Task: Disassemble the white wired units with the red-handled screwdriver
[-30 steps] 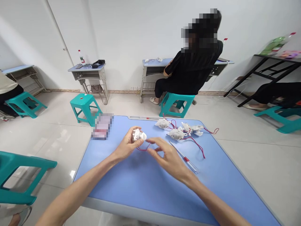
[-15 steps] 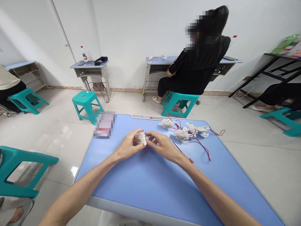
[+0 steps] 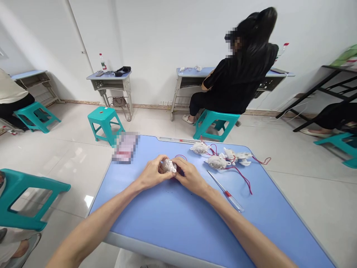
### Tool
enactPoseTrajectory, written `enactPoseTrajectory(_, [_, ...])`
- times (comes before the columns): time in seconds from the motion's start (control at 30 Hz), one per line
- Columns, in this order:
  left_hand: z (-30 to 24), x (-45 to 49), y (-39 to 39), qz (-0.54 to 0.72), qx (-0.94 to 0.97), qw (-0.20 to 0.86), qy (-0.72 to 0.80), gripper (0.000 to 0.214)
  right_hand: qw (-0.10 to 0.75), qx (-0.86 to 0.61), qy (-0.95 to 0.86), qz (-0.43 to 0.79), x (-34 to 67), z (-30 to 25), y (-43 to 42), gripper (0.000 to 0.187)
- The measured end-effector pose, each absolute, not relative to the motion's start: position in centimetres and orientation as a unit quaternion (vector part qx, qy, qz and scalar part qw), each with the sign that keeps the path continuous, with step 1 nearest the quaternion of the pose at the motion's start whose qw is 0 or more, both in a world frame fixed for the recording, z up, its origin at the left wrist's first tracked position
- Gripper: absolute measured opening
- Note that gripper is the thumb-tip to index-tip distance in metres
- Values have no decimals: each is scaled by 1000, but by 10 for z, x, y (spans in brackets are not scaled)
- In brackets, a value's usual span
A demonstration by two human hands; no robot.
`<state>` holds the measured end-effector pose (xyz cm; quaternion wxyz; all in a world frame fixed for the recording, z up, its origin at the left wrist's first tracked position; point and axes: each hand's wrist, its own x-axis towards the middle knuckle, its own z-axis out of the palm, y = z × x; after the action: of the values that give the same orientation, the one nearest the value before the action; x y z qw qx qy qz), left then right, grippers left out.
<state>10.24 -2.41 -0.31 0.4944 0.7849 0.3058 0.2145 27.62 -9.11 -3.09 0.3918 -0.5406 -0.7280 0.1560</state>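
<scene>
A small rounded white plastic housing (image 3: 169, 166) is held above the blue desk, in front of me. My left hand (image 3: 154, 171) is closed around its left side, thumb below and fingers above. My right hand (image 3: 189, 175) grips its right side, the fingers curled and partly hiding it. A red cord (image 3: 181, 156) loops out behind the right fingers. To the right of my right hand lies a screwdriver (image 3: 227, 193) with a clear handle and red collar. Beyond it are similar white housings (image 3: 217, 162) with red cords, too cluttered together to tell every part.
A blurred-out pinkish rectangular item (image 3: 125, 148) lies at the desk's (image 3: 173, 223) far left corner. Another thin rod with a red part (image 3: 184, 140) rests in the back groove. A person in black (image 3: 237, 82) sits ahead on a green stool (image 3: 216, 123); another green stool (image 3: 104, 119) stands ahead left.
The housing has turned slightly in my hands, and my right fingers have closed in against it. A red cord now shows behind them. The view has shifted slightly.
</scene>
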Motion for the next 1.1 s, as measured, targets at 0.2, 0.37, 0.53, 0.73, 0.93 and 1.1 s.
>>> enactPoseTrajectory(0.2, [-4, 102, -23, 214, 779, 511, 293, 46, 411, -555, -699, 188, 274, -32, -92, 19])
enactPoseTrajectory(0.37, [-4, 102, -24, 228, 738, 567, 286, 43, 409, -559, -691, 208, 275, -27, -92, 19])
enactPoseTrajectory(0.53, [-4, 102, -24, 244, 715, 595, 274, 40, 423, -537, -698, 214, 276, -26, -91, 24])
enactPoseTrajectory(0.73, [-8, 103, -25, 253, 717, 580, 293, 40, 440, -536, -693, 196, 274, -29, -92, 23])
enactPoseTrajectory(0.93, [-9, 104, -31, 257, 719, 562, 318, 42, 435, -551, -694, 160, 272, -35, -95, 20])
enactPoseTrajectory(1.1, [-9, 103, -39, 271, 724, 546, 324, 40, 426, -538, -712, 148, 272, -41, -96, 26])
